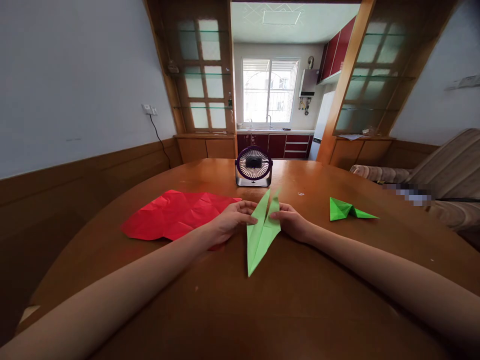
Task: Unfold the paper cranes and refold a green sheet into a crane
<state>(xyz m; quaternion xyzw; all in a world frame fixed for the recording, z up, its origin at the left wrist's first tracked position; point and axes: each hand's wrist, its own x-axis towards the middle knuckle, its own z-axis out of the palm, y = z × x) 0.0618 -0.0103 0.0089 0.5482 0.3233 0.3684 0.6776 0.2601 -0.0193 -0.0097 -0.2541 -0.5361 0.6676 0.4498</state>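
Note:
Between my two hands is a light green folded paper, long and kite-shaped. Its single point faces me, and two narrow points split apart at the far end. My left hand pinches its left side, thumb on top and fingers behind. On the right edge, my right hand grips it the same way, thumb over the paper. A creased red paper sheet lies on the table to the left, partly behind my left hand. A smaller bright green folded paper piece rests on the right.
A small round desk fan stands on the wooden table beyond my hands. To the right of the table is a striped sofa. A black cable hangs from a wall socket at the left.

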